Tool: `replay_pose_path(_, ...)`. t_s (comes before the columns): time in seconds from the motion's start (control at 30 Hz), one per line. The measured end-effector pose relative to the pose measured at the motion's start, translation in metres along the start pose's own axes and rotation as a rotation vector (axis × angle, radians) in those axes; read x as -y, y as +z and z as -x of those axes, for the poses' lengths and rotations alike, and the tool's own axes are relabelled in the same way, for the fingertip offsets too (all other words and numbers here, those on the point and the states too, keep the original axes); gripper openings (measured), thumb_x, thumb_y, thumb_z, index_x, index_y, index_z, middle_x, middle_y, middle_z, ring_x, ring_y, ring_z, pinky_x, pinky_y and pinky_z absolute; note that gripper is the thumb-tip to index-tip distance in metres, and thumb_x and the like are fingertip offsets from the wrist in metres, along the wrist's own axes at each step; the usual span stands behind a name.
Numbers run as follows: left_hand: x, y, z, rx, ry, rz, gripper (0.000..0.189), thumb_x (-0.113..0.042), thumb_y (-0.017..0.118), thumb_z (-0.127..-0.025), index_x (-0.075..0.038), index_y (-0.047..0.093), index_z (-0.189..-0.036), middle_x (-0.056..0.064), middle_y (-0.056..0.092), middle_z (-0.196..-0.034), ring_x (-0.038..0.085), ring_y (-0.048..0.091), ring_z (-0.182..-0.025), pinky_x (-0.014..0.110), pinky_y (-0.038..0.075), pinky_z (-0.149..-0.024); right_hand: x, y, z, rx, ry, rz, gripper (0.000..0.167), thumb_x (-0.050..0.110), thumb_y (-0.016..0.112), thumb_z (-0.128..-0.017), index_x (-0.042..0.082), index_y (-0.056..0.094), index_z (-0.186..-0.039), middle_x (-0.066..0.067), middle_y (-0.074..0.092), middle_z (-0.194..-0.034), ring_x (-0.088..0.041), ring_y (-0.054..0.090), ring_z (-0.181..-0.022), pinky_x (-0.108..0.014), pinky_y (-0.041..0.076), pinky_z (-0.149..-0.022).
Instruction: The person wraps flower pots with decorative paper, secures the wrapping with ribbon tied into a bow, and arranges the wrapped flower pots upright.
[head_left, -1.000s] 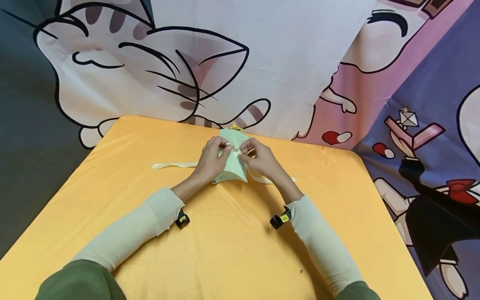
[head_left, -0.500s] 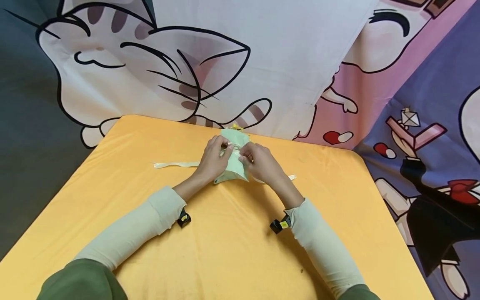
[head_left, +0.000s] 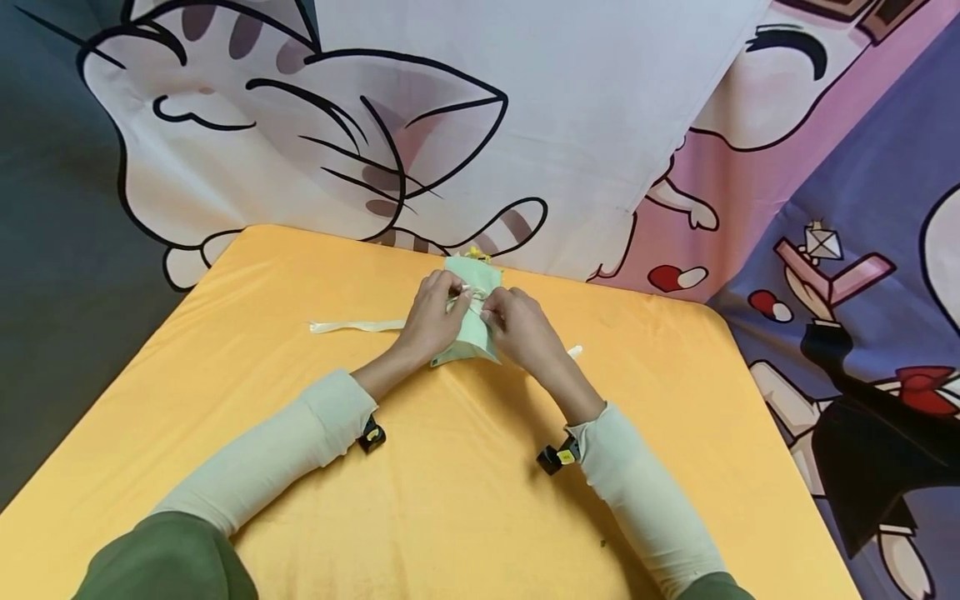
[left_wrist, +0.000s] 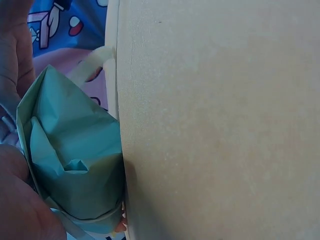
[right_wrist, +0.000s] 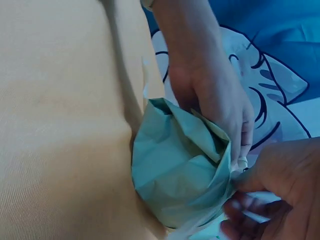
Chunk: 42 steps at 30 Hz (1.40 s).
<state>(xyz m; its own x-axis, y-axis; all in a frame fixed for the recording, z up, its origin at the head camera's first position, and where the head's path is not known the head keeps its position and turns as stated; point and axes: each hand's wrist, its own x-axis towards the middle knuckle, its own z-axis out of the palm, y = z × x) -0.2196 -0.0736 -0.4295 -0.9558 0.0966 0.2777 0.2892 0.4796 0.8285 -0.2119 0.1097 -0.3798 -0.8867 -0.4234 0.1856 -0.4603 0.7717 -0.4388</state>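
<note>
A bouquet wrapped in pale green paper (head_left: 472, 337) lies near the table's far edge, with small yellow flowers (head_left: 476, 252) at its far end. Around its middle goes a whitish ribbon (head_left: 356, 327), one tail stretched to the left. My left hand (head_left: 429, 315) pinches the ribbon over the front of the wrap. From the other side my right hand (head_left: 525, 329) pinches the ribbon with curled fingers, close to the left fingertips. In the right wrist view the folded paper base (right_wrist: 180, 170) sits between both hands; fingers partly hide the knot area.
A yellow cloth covers the table (head_left: 435, 500). Behind it hangs a white curtain with a cartoon cat (head_left: 300, 158), and pink and blue printed fabric (head_left: 825, 333) hangs at the right. The ribbon's other tip (head_left: 575, 351) shows beyond my right wrist.
My right fingers have closed in and moved slightly down at the ribbon. The right ribbon tail has drawn in towards the hand, with less showing. The left hand stays nearly in place.
</note>
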Motion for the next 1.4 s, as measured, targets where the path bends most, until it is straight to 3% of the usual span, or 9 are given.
replay_pose_path(0.17,0.0,0.003,0.0,0.012,0.015,-0.024,0.019,-0.018,0.055,-0.119,-0.001,0.062,-0.122,0.019,0.061,-0.131,0.036,0.055,-0.128,0.052,0.051,-0.109,-0.005,0.008,-0.006,-0.111,-0.114,0.02,0.013,0.015,0.067,-0.115,0.004,0.073,-0.115,-0.022,0.07,-0.126,-0.04,0.067,-0.12,-0.053,0.059,-0.101)
replay_pose_path(0.4,0.001,0.007,0.001,0.028,0.017,-0.016,0.019,-0.02,0.052,-0.121,-0.003,0.06,-0.122,0.017,0.06,-0.128,0.033,0.053,-0.123,0.048,0.049,-0.103,-0.019,0.019,-0.021,-0.162,-0.026,-0.132,0.013,0.015,0.068,-0.114,0.004,0.069,-0.12,-0.015,0.079,-0.111,-0.033,0.077,-0.105,-0.048,0.065,-0.095)
replay_pose_path(0.57,0.001,0.008,0.0,0.014,0.034,-0.024,0.019,-0.021,0.052,-0.121,-0.003,0.059,-0.123,0.017,0.06,-0.127,0.034,0.054,-0.125,0.049,0.049,-0.104,-0.02,0.019,-0.029,-0.148,0.018,-0.207,0.022,0.009,0.069,-0.11,0.002,0.066,-0.13,-0.016,0.076,-0.107,-0.033,0.076,-0.101,-0.047,0.066,-0.091)
replay_pose_path(0.77,0.004,0.008,0.0,-0.008,0.119,-0.087,0.017,-0.016,0.05,-0.121,-0.002,0.057,-0.118,0.018,0.062,-0.119,0.035,0.055,-0.112,0.046,0.048,-0.098,-0.014,0.023,-0.036,-0.107,-0.062,-0.045,0.021,0.009,0.06,-0.114,0.002,0.064,-0.133,-0.02,0.062,-0.114,-0.032,0.061,-0.095,-0.046,0.057,-0.086)
replay_pose_path(0.87,0.005,0.008,-0.001,-0.006,0.136,-0.11,0.017,-0.016,0.049,-0.121,-0.001,0.058,-0.119,0.018,0.063,-0.118,0.035,0.056,-0.11,0.045,0.048,-0.096,-0.014,0.027,-0.037,-0.113,-0.139,0.038,0.016,0.008,0.055,-0.117,0.003,0.061,-0.131,-0.022,0.061,-0.12,-0.034,0.062,-0.098,-0.047,0.058,-0.085)
replay_pose_path(1.1,0.003,0.007,-0.002,-0.018,0.144,-0.151,0.016,-0.015,0.05,-0.121,-0.001,0.058,-0.12,0.018,0.064,-0.115,0.036,0.056,-0.108,0.048,0.048,-0.097,-0.014,0.029,-0.041,-0.16,-0.288,0.115,0.009,-0.001,0.056,-0.114,-0.001,0.064,-0.119,-0.026,0.063,-0.108,-0.041,0.062,-0.098,-0.054,0.056,-0.087)
replay_pose_path(1.27,0.0,0.005,-0.002,-0.01,0.142,-0.166,0.019,-0.016,0.049,-0.121,0.0,0.059,-0.123,0.019,0.066,-0.12,0.036,0.058,-0.111,0.048,0.049,-0.1,-0.012,0.021,-0.039,-0.059,-0.205,0.075,0.023,-0.003,0.053,-0.112,-0.01,0.069,-0.127,-0.027,0.065,-0.122,-0.039,0.063,-0.107,-0.049,0.059,-0.096)
replay_pose_path(1.4,0.001,0.002,0.001,0.01,0.1,-0.152,0.021,-0.019,0.047,-0.123,-0.002,0.057,-0.123,0.017,0.063,-0.118,0.035,0.054,-0.111,0.046,0.047,-0.096,-0.013,0.009,-0.038,0.025,-0.063,-0.098,0.033,0.007,0.055,-0.111,-0.003,0.073,-0.138,-0.021,0.069,-0.131,-0.033,0.065,-0.11,-0.045,0.058,-0.093)
